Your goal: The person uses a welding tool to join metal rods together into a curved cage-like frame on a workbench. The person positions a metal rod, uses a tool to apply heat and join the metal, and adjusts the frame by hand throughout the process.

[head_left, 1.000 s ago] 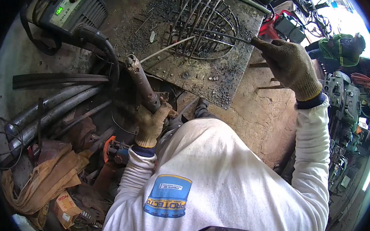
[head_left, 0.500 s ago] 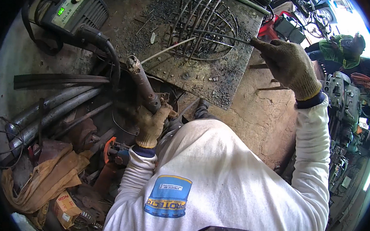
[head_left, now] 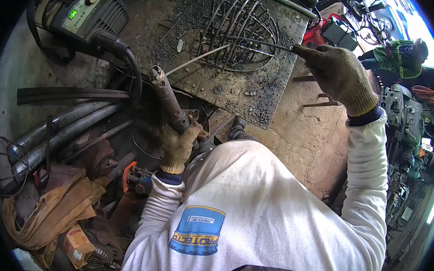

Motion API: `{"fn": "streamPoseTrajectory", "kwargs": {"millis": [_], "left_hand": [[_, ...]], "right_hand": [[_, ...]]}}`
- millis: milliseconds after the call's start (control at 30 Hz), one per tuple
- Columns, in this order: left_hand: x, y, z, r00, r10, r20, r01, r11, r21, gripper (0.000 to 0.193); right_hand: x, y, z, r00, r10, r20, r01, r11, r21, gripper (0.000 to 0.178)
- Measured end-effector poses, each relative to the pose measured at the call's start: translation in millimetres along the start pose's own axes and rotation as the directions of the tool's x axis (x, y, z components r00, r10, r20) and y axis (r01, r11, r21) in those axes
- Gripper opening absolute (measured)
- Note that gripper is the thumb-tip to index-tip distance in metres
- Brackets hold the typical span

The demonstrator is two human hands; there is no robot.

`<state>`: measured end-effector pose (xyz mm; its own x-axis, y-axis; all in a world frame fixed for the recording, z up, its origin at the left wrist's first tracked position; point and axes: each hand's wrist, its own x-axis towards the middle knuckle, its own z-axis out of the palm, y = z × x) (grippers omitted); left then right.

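My left hand (head_left: 176, 145), in a tan work glove, is wrapped round the brown, worn handle of a welding electrode holder (head_left: 167, 96). A pale welding electrode (head_left: 199, 59) sticks out of its head, and its tip meets the wire frame. This round frame of bent metal rods (head_left: 241, 30) lies on the dirty metal worktable (head_left: 229, 94). My gloved right hand (head_left: 340, 76) pinches the end of a thin metal rod (head_left: 262, 43) to the right of the frame. The rod reaches left across the frame's bars; the exact contact at its far end is hard to make out.
A welding machine (head_left: 88, 13) with a lit display and thick cable stands at the upper left. Metal pipes (head_left: 60, 133), brown cloth (head_left: 53, 210) and an orange-blue tool (head_left: 137, 179) lie at left. A person in green (head_left: 400, 57) is at upper right, near machinery (head_left: 402, 112).
Both hands hold nearly the same positions. The right hand and its rod have shifted only very slightly; the electrode still touches the frame.
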<state>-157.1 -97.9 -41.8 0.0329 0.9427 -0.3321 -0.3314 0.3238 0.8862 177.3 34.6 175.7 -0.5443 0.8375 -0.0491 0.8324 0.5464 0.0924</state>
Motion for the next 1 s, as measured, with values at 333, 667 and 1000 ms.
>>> {"fn": "streamPoseTrajectory", "kwargs": {"millis": [333,667,1000], "left_hand": [[1,7,3,0.999,-0.028,-0.015,0.027,0.998,-0.049,0.023],[5,-2,-3,1.0,0.03,0.001,-0.03,0.999,0.029,0.02],[6,2,1,1.0,-0.005,-0.013,0.004,0.999,-0.053,0.03]], "right_hand": [[1,1,2,1.0,0.018,0.011,-0.018,1.0,-0.007,0.036],[3,0,0,0.999,0.036,0.034,-0.037,0.999,0.026,0.037],[0,4,2,1.0,0.013,0.008,-0.013,0.999,0.05,0.039]]}}
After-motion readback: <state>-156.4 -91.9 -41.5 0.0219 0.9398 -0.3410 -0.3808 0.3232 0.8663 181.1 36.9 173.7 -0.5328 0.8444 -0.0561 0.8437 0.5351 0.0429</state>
